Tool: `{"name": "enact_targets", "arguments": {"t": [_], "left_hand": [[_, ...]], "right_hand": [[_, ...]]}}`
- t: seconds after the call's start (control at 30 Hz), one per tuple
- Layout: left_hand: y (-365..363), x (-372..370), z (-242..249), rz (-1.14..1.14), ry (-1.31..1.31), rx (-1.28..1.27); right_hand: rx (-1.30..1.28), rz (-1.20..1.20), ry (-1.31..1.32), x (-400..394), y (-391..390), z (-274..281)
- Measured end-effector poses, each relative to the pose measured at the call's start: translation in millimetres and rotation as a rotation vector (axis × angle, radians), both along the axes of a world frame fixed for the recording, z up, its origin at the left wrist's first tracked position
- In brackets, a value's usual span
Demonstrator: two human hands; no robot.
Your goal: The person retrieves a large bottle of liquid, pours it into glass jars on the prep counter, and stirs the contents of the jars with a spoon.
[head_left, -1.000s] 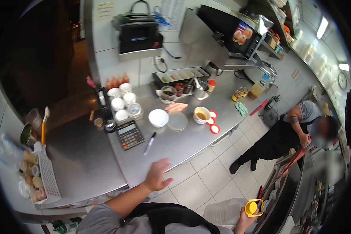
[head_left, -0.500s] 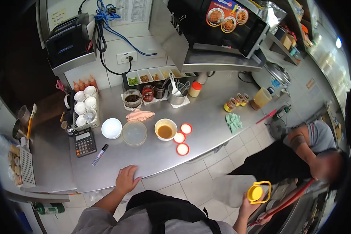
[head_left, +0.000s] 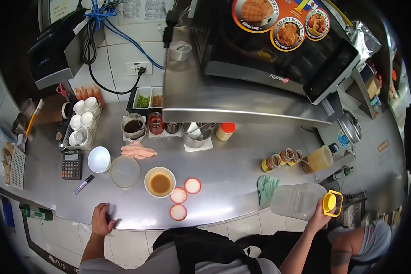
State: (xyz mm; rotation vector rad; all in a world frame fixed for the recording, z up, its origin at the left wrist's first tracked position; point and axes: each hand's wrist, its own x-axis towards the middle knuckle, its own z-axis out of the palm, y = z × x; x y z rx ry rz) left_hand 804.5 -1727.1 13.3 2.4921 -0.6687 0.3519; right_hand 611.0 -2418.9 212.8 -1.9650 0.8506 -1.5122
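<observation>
My right hand point(head_left: 318, 219) grips a large translucent plastic jug point(head_left: 297, 201) close to its yellow handled lid point(head_left: 331, 203). The jug lies sideways, its base overlapping the counter's front edge beside a green cloth point(head_left: 267, 189). At the front edge of the steel counter, my left hand point(head_left: 103, 220) rests with its fingers apart, holding nothing. Nearest to it are a black-capped marker point(head_left: 83, 184) and a round translucent lid point(head_left: 125, 172). A white bowl of brown liquid point(head_left: 160, 183) stands near three red-rimmed lids point(head_left: 178, 195).
A microwave point(head_left: 278, 50) on a steel shelf point(head_left: 242, 98) overhangs the counter's back. Behind the bowl stand a red-lidded jar point(head_left: 225, 131) and a pot of utensils point(head_left: 197, 134). At left are a calculator point(head_left: 71, 164) and a basket of white cups point(head_left: 83, 123). A co-worker point(head_left: 365, 242) is close on my right.
My right hand has carried the jug up toward the counter edge. My view has shifted right and closer to the microwave shelf. The left hand stays at the counter edge.
</observation>
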Motion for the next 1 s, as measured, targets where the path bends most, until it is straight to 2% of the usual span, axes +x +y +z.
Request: {"name": "enact_targets", "arguments": {"t": [0.1,0.17,0.3,0.37,0.43,0.5,0.57,0.63,0.77,0.83,0.9,1.0], "left_hand": [[-50,2,3,0.017,-0.061,-0.079],[-126,1,5,-0.055,-0.178,-0.244],[-283,16,69,-0.317,-0.277,-0.430],[-355,24,118,-0.454,-0.248,-0.422],[-426,22,154,-0.540,-0.195,-0.473],[-495,18,192,-0.685,-0.127,-0.491],[-558,10,220,-0.860,-0.126,-0.464],[-619,-1,241,-0.979,-0.093,-0.318],[-723,-17,266,-1.027,-0.302,-0.283],[-752,-16,271,-1.018,-0.391,-0.264],[-769,-8,275,-1.141,-0.277,0.050],[-789,0,282,-1.168,-0.350,0.165]], "right_hand": [[-0.016,0.063,0.135,29,-30,1],[-0.019,0.075,0.124,35,-59,-1],[0.022,0.191,0.204,42,-109,3],[0.263,0.369,0.227,39,-133,13],[0.295,0.415,0.270,36,-162,20],[0.347,0.723,0.307,37,-178,30],[0.375,0.785,0.301,43,-192,35],[0.288,0.926,0.499,47,-213,33],[0.366,1.031,0.380,59,-220,29],[0.411,1.099,0.415,57,-231,17],[0.356,1.108,0.386,60,-232,15],[0.339,1.091,0.405,63,-226,22]]}}
